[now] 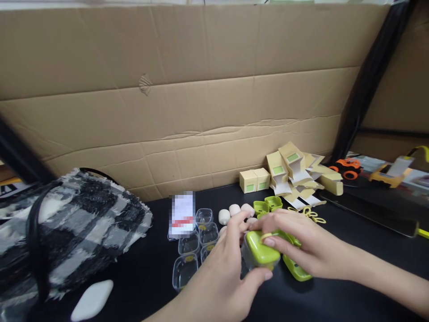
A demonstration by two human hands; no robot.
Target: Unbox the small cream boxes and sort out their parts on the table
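Observation:
My left hand (228,264) is closed around a small clear plastic container, its thumb along the near side. On the container sits a glossy green lid (263,248), tilted towards me. My right hand (298,239) grips the lid's right side between thumb and fingers, and a bit of a yellowish loop shows by the thumb. Beneath the right hand lie more green parts (300,270), partly hidden by it. Several open clear containers (186,270) stand to the left of my left hand. Just beyond the hands are several white rounded pieces (224,217).
Behind are two small cardboard boxes (248,181) and a heap of opened boxes (293,165). Yellowish loops (313,214) lie near a long dark blade-like object (372,214). A plaid bag (97,228), a white rounded object (93,299) and a blurred-out phone-like item (182,215) are leftward. An orange toy truck (350,169) stands right.

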